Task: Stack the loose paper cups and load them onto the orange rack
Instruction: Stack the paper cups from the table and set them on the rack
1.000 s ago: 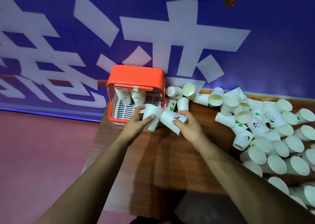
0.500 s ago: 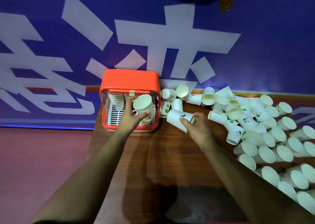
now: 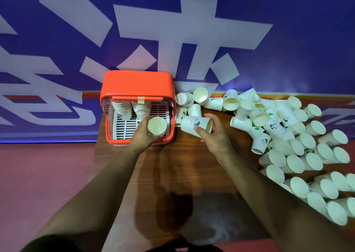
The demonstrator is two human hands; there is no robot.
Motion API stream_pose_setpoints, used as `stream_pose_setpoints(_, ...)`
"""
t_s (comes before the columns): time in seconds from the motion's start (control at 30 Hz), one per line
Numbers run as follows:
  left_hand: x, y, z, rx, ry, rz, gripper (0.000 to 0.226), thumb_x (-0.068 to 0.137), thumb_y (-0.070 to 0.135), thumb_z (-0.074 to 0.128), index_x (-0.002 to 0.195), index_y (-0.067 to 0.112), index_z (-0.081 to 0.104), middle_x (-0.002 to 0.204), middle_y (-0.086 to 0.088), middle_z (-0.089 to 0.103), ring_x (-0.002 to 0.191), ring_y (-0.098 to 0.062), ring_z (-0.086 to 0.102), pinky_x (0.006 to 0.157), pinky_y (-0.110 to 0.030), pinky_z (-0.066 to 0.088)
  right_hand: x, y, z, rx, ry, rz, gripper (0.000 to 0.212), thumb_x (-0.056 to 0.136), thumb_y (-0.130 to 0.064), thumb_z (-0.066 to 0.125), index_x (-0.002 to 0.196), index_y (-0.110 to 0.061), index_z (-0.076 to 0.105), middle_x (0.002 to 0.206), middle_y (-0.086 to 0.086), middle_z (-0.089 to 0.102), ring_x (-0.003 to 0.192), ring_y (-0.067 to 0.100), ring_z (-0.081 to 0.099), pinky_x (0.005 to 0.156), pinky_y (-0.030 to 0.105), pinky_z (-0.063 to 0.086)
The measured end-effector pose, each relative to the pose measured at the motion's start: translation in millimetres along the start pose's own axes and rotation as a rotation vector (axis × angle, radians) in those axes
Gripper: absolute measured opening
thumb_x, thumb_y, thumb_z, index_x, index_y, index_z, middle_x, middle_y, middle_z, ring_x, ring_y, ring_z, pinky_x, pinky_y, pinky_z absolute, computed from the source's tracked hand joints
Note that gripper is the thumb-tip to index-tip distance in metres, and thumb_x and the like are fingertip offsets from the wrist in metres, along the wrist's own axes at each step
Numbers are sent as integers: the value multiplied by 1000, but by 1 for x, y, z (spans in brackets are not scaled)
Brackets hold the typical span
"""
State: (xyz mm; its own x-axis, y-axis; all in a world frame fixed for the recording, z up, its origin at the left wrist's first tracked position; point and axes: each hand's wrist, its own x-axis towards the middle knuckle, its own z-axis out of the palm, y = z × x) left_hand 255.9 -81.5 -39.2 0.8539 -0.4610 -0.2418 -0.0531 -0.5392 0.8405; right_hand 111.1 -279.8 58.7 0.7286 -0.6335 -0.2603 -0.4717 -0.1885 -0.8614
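Orange rack (image 3: 137, 82) sits at table's (image 3: 172, 165) far left edge w/ two cup stacks (image 3: 132, 108) hanging inside over white slotted tray (image 3: 124, 127). Left hand (image 3: 142, 134) is in rack's front-right part, fingers wrapped around a paper cup (image 3: 157, 126), mouth facing camera. Just right of rack, right hand (image 3: 215, 136) grips a printed cup (image 3: 194, 124) lying sideways, thumb on its side, base pointing toward rack. Further right, loose cups pile (image 3: 288, 136) spreads across table to the right edge, most tipped over, some w/ panda or green prints.
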Motion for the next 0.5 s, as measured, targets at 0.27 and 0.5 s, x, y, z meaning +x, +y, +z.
stream_pose_setpoints(0.27, 8, -17, -10, -158, -127, -31, 70, 79, 33, 77, 140, 40, 42, 133, 9, 56, 124, -14, 54, 108, -42, 43, 19, -28, 43, -168, -164, -130, 70, 82, -31, 72, 142, -30, 35, 128, -6, 51, 116, 12, 50, 94, 26, 44)
stream_pose_setpoints(0.5, 9, -16, -17, -397, -128, -157, 44, 98, 28, 58, 141, 23, 52, 141, 6, 56, 128, -12, 52, 114, -41, 37, 34, -24, 80, -421, -235, -218, 69, 74, -33, 80, 132, -17, 46, 128, 3, 54, 117, 19, 51, 96, 27, 41)
